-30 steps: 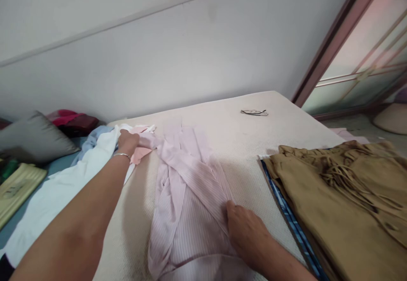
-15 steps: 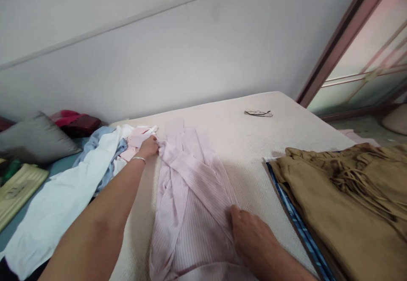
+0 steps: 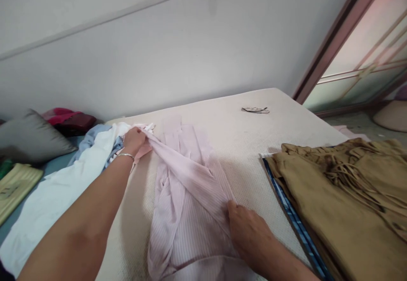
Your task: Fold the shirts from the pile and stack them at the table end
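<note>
Head view: what lies on the bed [image 3: 260, 139]?
Folded brown trousers [image 3: 318, 192], on its right side.
And the shirt?
The pale pink striped shirt [image 3: 197, 226] lies to their left, mid-bed, with one sleeve [image 3: 179, 162] stretched slantwise across it.
How are the hands?
The left hand [image 3: 133, 140] holds that sleeve, fingers pinched narrow beyond the shirt's left side; the right hand [image 3: 248, 228] grips the shirt's right edge with bunched fingers.
Anything smaller?
Eyeglasses [image 3: 255, 110], near the bed's far edge.

The garment [image 3: 197, 213] looks matt cloth, the bracelet [image 3: 127, 155] shiny metal.
</note>
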`<state>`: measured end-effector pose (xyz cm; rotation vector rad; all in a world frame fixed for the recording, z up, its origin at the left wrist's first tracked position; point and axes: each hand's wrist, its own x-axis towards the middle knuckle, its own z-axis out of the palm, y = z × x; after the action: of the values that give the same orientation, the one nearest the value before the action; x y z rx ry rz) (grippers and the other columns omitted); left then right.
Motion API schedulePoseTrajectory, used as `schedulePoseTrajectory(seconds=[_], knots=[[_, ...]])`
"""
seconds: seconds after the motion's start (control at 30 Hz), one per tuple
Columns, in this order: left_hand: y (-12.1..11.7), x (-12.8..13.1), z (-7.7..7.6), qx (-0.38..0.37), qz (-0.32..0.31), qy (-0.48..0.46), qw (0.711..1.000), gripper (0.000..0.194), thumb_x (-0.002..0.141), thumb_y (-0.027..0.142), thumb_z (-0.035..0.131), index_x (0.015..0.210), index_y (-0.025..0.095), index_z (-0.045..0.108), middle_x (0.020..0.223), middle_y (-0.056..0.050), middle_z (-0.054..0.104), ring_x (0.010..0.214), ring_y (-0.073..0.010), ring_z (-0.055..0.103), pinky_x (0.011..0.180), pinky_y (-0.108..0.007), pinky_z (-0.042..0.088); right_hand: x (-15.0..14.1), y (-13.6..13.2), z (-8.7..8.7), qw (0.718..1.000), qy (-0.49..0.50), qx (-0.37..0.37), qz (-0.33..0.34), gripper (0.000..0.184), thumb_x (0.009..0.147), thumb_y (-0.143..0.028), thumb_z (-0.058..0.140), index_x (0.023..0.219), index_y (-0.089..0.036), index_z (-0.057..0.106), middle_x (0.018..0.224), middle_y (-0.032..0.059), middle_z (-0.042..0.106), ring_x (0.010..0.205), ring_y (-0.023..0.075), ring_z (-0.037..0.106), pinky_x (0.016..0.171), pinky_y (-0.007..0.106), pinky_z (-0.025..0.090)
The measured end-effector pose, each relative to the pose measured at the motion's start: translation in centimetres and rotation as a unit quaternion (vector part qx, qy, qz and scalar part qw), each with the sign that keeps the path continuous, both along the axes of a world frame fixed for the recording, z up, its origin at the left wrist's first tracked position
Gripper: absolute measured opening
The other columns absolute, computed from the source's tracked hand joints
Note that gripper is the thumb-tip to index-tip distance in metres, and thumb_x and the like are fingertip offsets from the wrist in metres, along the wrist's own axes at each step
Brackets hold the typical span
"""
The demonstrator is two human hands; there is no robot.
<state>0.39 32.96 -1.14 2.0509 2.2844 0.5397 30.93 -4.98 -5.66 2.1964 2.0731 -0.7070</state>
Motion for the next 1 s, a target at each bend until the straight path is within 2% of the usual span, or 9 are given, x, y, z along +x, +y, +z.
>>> schedulePoseTrajectory(seconds=[0.13,0.3,0.5,0.6,0.67,0.73,0.8,0.87,1.0], knots=[[-1.3,0.1,0.7,-0.022,0.017,0.051,0.998,0.013,0.079,0.023,0.061,0.083,0.016,0.07,0.1,-0.019,0.073,0.098,-0.0351,0.067,0.082,-0.04,0.049,0.0,-0.1,0.1,1.0,0.006,0.015,0.009,0.029,0.092,-0.008,0.036,0.107,-0.013,0.06,0.095,0.0164,0.07,0.089,0.0279,0.068,0.073,0.035,0.045],[-2.5,0.7,2.0,0.027,0.043,0.041,0.998,0.028,0.09,0.029,0.047,0.094,0.013,0.07,0.108,-0.023,0.071,0.104,-0.037,0.065,0.085,-0.045,0.049,0.0,0.0,0.0,1.0,0.007,-0.001,0.005,0.027,0.093,-0.01,0.037,0.106,-0.013,0.06,0.094,0.0161,0.07,0.09,0.028,0.068,0.075,0.035,0.045],[-4.0,5.5,4.2,0.038,0.001,0.103,0.994,0.031,0.091,0.034,0.05,0.112,0.015,0.063,0.107,-0.023,0.07,0.103,-0.0381,0.065,0.083,-0.048,0.049,0.0,0.2,0.0,1.0,0.018,-0.006,-0.009,0.033,0.092,-0.005,0.032,0.105,-0.015,0.061,0.092,0.014,0.07,0.089,0.0246,0.068,0.072,0.032,0.043],[-5.3,7.2,3.3,-0.018,-0.056,0.131,0.99,0.024,0.084,0.034,0.058,0.097,0.016,0.066,0.105,-0.022,0.07,0.104,-0.0402,0.066,0.084,-0.049,0.049,0.1,0.2,0.1,1.0,0.017,-0.002,-0.002,0.032,0.091,-0.004,0.034,0.106,-0.015,0.06,0.093,0.0137,0.07,0.089,0.0243,0.069,0.072,0.032,0.043],[-5.8,6.7,1.9,-0.057,-0.042,0.094,0.993,0.018,0.077,0.034,0.064,0.081,0.017,0.065,0.1,-0.021,0.071,0.105,-0.0415,0.066,0.084,-0.049,0.05,0.1,0.2,0.1,1.0,0.015,-0.001,-0.003,0.032,0.091,-0.004,0.035,0.106,-0.015,0.06,0.093,0.0138,0.07,0.09,0.0251,0.069,0.072,0.032,0.043],[-5.8,5.4,0.3,-0.095,0.023,-0.031,0.995,0.017,0.068,0.031,0.072,0.071,0.017,0.062,0.087,-0.02,0.072,0.104,-0.0424,0.066,0.08,-0.047,0.052,0.1,0.2,0.2,1.0,0.015,-0.001,-0.011,0.033,0.092,-0.004,0.032,0.105,-0.016,0.06,0.094,0.0141,0.07,0.089,0.0262,0.069,0.071,0.033,0.044],[-5.5,3.9,-1.1,-0.121,0.095,-0.183,0.971,0.019,0.061,0.025,0.075,0.067,0.018,0.059,0.072,-0.018,0.069,0.095,-0.0408,0.069,0.071,-0.044,0.054,0.0,0.1,0.3,1.0,0.019,-0.001,-0.017,0.035,0.093,-0.004,0.029,0.104,-0.016,0.061,0.094,0.0145,0.07,0.088,0.0268,0.069,0.07,0.034,0.044],[-5.0,3.2,-2.2,-0.132,0.131,-0.29,0.939,0.017,0.061,0.021,0.073,0.069,0.018,0.058,0.061,-0.013,0.065,0.079,-0.0346,0.071,0.061,-0.039,0.054,-0.1,0.1,0.6,1.0,0.023,-0.002,-0.021,0.036,0.093,-0.004,0.028,0.103,-0.016,0.061,0.093,0.0142,0.071,0.087,0.0271,0.07,0.069,0.034,0.044],[-3.4,4.0,-3.4,-0.106,0.133,-0.375,0.911,0.014,0.066,0.02,0.067,0.075,0.017,0.056,0.054,-0.002,0.059,0.057,-0.0186,0.065,0.053,-0.028,0.052,-0.2,0.3,0.8,1.0,0.018,-0.005,-0.02,0.036,0.092,-0.004,0.03,0.104,-0.017,0.061,0.092,0.0136,0.071,0.087,0.0266,0.069,0.069,0.033,0.042]])
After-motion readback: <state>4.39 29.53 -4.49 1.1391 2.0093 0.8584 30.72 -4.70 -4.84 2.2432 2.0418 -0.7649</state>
